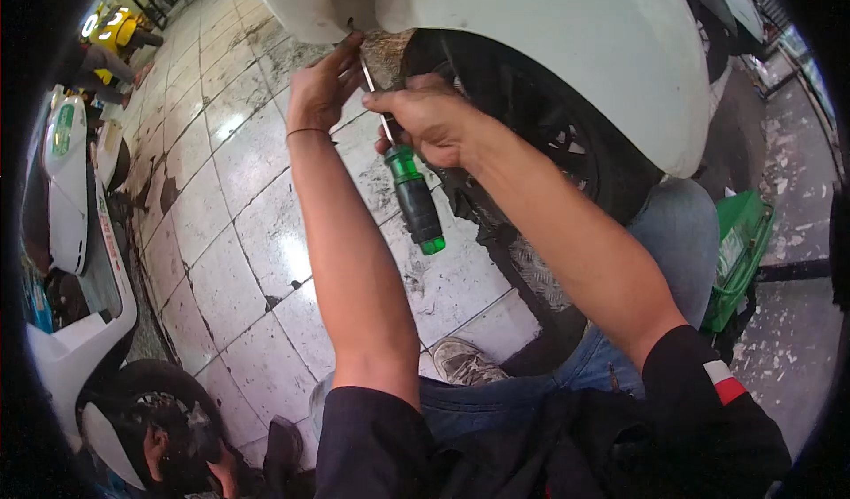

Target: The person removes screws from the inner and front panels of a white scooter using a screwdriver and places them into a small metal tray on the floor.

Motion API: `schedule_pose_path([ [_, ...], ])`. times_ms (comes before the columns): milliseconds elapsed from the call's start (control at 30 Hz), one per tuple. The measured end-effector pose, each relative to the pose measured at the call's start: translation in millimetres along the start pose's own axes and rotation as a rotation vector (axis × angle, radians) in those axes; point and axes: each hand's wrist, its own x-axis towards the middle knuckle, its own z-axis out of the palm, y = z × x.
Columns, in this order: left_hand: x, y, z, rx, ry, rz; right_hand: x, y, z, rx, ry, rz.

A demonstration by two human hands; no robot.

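Note:
A screwdriver [413, 200] with a green and black handle hangs slantwise below the white scooter's bodywork [522, 34]. My right hand [434, 125] is closed round its metal shaft, thumb on the near side, while the handle sticks out free below. The shaft runs up to the lower edge of the white panel. There my left hand [320, 92] has its fingers bent and drawn together beside the tip; what they pinch, if anything, is hidden. Just above those fingertips a small dark hole [351, 23] shows in the panel.
The scooter's black wheel [531, 127] stands right of my hands. A green case [737, 251] is beside my right knee. At left is another white scooter [71, 322], with another person's hands [158, 450] at its wheel. People and a yellow vehicle [119, 30] are farther back.

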Motion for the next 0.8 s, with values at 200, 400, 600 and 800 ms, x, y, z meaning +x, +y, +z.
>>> schedule_pose_path([
  [200, 19.8, -0.3, -0.6, 0.05, -0.057, 0.014, 7.4, 5.9, -5.3, 0.154, -0.158, -0.035],
  [400, 18.9, 7.1, -17.7, -0.016, -0.074, -0.048, -2.2, 5.0, -14.4, 0.001, -0.387, 0.099],
  [600, 20.3, 5.1, -13.7, 0.132, -0.03, -0.038, -10.7, 8.2, -7.8, 0.005, -0.229, -0.056],
  [800, -14.0, -10.9, -5.4, -0.391, -0.624, -0.299, 39.8, 35.1, -3.2, 0.14, -0.187, -0.016],
])
